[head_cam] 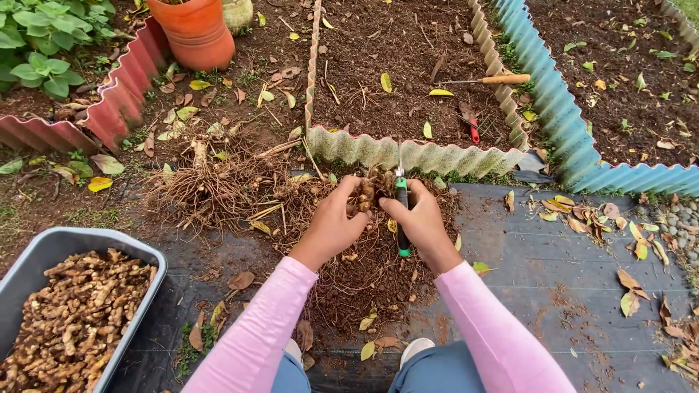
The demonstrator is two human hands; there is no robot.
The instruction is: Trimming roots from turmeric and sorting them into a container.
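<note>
Gripping a clump of knobbly rhizomes [366, 193] at mid-frame, the left hand [335, 222] is wrapped around its left side, while the right hand [421, 222] is clenched on green-handled snips [401, 218] right against it. Tangled roots and soil [218, 189] sprawl to the left and below the hands on the black ground cloth [524, 240]. Lower left sits a grey tub [44, 244] full of cleaned rhizomes. Straight ahead, a corrugated bed edge [415, 154] blocks the way, with a wooden-handled tool [488, 80] lying in the soil beyond. An orange pot [193, 33] stands upper left.
</note>
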